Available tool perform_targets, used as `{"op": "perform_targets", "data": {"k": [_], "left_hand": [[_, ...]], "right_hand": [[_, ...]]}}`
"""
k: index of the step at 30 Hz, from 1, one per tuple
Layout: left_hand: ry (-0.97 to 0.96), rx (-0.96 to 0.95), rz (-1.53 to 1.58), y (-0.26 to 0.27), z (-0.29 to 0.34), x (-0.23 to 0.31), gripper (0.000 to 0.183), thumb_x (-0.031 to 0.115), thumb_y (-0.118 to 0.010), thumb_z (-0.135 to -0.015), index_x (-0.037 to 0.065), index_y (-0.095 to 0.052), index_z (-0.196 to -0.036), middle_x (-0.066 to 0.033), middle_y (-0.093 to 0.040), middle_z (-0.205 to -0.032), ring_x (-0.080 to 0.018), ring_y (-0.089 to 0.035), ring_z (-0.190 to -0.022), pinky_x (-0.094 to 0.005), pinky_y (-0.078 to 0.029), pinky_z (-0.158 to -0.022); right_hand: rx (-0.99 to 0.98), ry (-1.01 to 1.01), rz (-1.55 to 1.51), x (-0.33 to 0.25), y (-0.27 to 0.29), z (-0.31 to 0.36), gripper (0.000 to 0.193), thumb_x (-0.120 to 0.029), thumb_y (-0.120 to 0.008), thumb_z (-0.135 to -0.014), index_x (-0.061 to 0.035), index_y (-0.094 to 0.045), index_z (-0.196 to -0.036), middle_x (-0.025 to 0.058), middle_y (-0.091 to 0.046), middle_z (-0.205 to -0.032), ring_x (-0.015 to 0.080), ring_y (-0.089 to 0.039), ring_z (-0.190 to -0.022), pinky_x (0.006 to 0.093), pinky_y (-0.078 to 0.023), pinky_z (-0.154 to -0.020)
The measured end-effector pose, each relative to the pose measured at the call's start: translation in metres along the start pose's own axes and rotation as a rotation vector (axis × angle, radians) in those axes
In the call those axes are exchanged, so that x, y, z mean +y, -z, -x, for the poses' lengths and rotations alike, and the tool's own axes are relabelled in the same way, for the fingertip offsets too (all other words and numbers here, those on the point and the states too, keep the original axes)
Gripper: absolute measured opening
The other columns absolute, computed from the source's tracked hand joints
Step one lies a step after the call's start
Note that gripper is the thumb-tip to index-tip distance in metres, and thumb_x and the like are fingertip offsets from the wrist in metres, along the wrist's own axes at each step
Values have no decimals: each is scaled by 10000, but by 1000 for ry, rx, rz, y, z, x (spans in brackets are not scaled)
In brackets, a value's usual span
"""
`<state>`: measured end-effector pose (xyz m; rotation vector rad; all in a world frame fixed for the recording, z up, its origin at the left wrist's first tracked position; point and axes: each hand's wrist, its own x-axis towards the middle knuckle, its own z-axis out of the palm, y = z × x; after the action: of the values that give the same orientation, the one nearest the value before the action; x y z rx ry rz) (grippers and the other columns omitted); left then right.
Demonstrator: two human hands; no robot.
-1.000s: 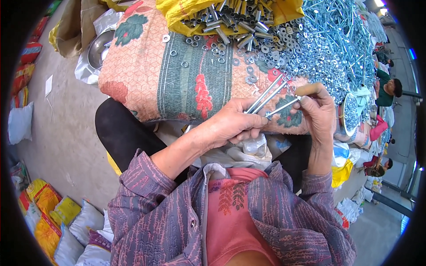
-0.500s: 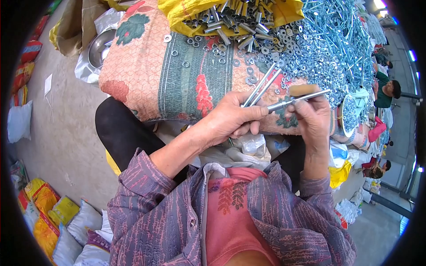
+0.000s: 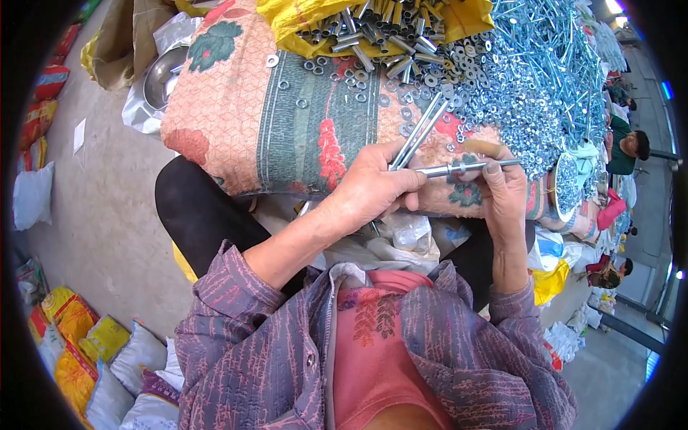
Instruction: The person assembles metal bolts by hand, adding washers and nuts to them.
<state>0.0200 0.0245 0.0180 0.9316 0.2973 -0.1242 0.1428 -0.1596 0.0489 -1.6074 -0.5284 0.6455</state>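
Note:
My left hand (image 3: 373, 183) is closed round several slim metal bolts. Two of these long bolts (image 3: 423, 129) fan out upward past the fingers. Another bolt (image 3: 430, 171) lies almost level and reaches across to my right hand (image 3: 504, 188), with a small metal ring or nut (image 3: 456, 167) partway along it. My right thumb and fingers pinch this bolt near its far end. A tan cover (image 3: 481, 147) sits on one right finger. Whether the ring is threaded cannot be seen.
A patterned padded cloth (image 3: 215, 107) spreads before my knees. On it lie loose washers (image 3: 407, 113), a heap of small nuts and long bolts (image 3: 537, 79), and metal sleeves (image 3: 358, 43) on a yellow sack (image 3: 287, 32). A metal bowl (image 3: 161, 82) stands left; people (image 3: 627, 143) are far right.
The bolt between my hands has swung from slanting up to the right to nearly level. My right fingers have shifted slightly left and curled in; my left hand has barely moved.

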Motion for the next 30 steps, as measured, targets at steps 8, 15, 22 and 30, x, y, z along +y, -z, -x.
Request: {"op": "perform_targets", "data": {"k": [8, 15, 22, 30], "left_hand": [[-17, 21, 37, 6, -3, -1, 65, 69, -574, -846, 28, -541, -883, -60, -573, -600, -38, -359, -359, -182, -234, -323], [11, 25, 76, 7, -1, 1, 47, 64, -574, -845, 34, -551, -872, -65, -575, -600, -41, -361, -355, -183, -232, -317], [15, 1, 100, 8, -3, -3, 61, 85, -583, -853, 35, -548, -851, -67, -576, -606, -38, -370, -366, -179, -248, -324], [54, -21, 176, 8, -2, -4, 71, 87, -586, -850, 32, -541, -855, -69, -578, -619, -41, -367, -366, -183, -244, -324]], "right_hand": [[-141, -62, -70, 0, 0, -1, 466, -336, -496, -924, 61, -508, -1166, 138, -650, -840, 200, -641, -834, 292, -490, -784], [-125, -61, -53, 1, 4, 3, 492, -329, -404, -964, 83, -429, -1230, 181, -638, -938, 223, -637, -885, 306, -518, -770], [16, -40, -130, -2, -10, 3, 494, -341, -403, -963, 90, -451, -1197, 172, -637, -925, 216, -643, -821, 320, -519, -742], [0, -61, -182, -4, -14, 7, 444, -261, -500, -931, 67, -442, -1224, 160, -631, -931, 200, -638, -808, 284, -510, -712]]}}
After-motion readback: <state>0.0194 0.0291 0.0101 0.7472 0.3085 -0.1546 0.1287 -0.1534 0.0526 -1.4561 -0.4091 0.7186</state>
